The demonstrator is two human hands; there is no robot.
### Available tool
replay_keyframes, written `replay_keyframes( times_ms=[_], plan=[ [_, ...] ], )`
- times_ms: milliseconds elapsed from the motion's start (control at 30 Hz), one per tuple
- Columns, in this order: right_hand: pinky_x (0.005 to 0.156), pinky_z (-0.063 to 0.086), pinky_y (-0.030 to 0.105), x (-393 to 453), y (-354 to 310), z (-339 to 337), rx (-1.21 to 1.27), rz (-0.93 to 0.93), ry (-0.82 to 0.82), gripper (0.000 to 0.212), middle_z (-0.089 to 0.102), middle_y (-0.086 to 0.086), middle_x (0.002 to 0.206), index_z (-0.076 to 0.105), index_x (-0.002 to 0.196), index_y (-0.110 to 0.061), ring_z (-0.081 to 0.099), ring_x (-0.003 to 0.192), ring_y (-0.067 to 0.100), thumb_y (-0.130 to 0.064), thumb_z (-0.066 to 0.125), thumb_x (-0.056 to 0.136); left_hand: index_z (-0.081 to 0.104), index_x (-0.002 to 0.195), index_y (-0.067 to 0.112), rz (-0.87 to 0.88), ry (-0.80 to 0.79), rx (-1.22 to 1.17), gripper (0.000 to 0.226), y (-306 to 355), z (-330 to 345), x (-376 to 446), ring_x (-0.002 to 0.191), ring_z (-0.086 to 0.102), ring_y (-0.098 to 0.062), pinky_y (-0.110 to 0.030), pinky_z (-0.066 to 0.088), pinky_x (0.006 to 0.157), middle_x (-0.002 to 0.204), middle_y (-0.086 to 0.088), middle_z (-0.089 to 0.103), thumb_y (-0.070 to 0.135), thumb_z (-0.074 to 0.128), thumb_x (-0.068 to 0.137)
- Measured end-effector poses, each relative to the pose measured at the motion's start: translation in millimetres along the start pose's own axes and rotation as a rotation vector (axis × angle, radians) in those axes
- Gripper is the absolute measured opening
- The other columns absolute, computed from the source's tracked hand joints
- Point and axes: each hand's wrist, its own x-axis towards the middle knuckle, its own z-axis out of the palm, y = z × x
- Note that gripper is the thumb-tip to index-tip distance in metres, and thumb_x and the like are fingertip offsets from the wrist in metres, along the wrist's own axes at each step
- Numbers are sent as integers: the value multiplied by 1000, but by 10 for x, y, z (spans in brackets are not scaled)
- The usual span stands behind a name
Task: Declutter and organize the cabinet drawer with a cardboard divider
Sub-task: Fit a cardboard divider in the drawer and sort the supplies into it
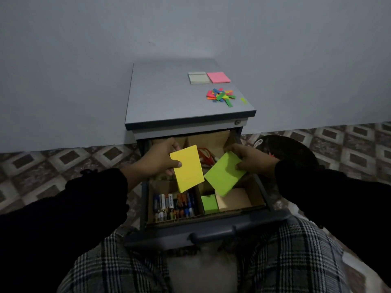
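- Left hand [157,158]: grip pinching the yellow pad [187,168] above the open drawer [211,226].
- Right hand [251,158]: grip pinching the green pad [224,176].
- Cardboard divider [241,183]: batteries [174,205] front-left; front-right compartment partly free.
- Pads hide the middle compartments; red item [206,156] unclear.

Setting: a room in a home. Indicators: patterned floor tiles [63,159] below a plain painted wall [84,60]. A small grey office cabinet [169,96] stands against it.
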Motion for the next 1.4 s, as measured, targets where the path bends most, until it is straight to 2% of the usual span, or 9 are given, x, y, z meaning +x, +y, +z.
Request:
replay_keyframes(
  times_ms=[133,233,333,633,767,867,1067,1233,1400],
  plan=[
    [65,53,33,-75,77,159,257,56,-54,52,45,15,121,37,131,-12,52,92,22,8,52,86,46,92,18,-9,2,-12,32,-69,15,-64,68,66,-25,-25,55,47,112,-13,54,-3,67,81],
    [66,54,38,-100,105,160,425,50,-82,46,48,17,112,38,124,-6,54,86,21,13,51,84,45,98,14,-10,1,-22,31,-92,-18,-61,61,63,-18,-20,53,45,112,-18,55,-4,66,82],
    [64,47,33,-96,134,117,531,53,-94,41,50,7,92,40,116,-8,51,79,17,15,52,84,45,100,11,-9,17,-27,31,-92,-69,-45,60,63,-18,-21,54,46,111,-20,57,-3,66,81],
    [72,47,42,-119,343,394,413,169,-162,43,49,12,95,40,111,-11,50,85,27,16,55,82,46,101,12,-37,29,-31,31,-134,-59,-53,71,66,-25,-29,56,55,112,-18,59,-1,66,82],
    [50,41,29,-94,360,595,348,172,-185,42,43,1,77,39,106,-11,44,62,15,16,58,80,45,99,14,-44,21,-35,32,-159,-16,-49,69,65,-24,-26,56,51,114,-19,57,-2,67,82],
    [39,42,21,-71,360,715,386,189,-145,42,45,6,77,38,103,-9,46,61,16,20,57,79,44,103,11,-56,29,-52,33,-178,23,-48,61,62,-20,-21,54,46,112,-20,56,-3,66,82],
    [66,54,43,-83,414,788,220,133,-57,44,53,8,82,45,101,-12,57,69,23,17,64,73,44,104,9,-72,29,-69,33,-221,37,-54,62,62,-22,-23,53,46,110,-19,55,-2,66,82],
    [75,51,32,-105,403,817,42,114,-51,56,58,17,107,51,121,-7,60,95,31,8,70,71,45,105,9,-79,37,-93,33,-221,14,-48,64,62,-23,-24,54,47,111,-16,54,-4,65,82],
    [85,42,23,-100,394,828,-72,85,-96,64,55,12,126,50,129,-12,54,112,25,1,74,71,44,106,9,-79,36,-101,34,-216,-2,-41,62,61,-23,-22,53,46,113,-18,55,-4,64,82]
  ],
)
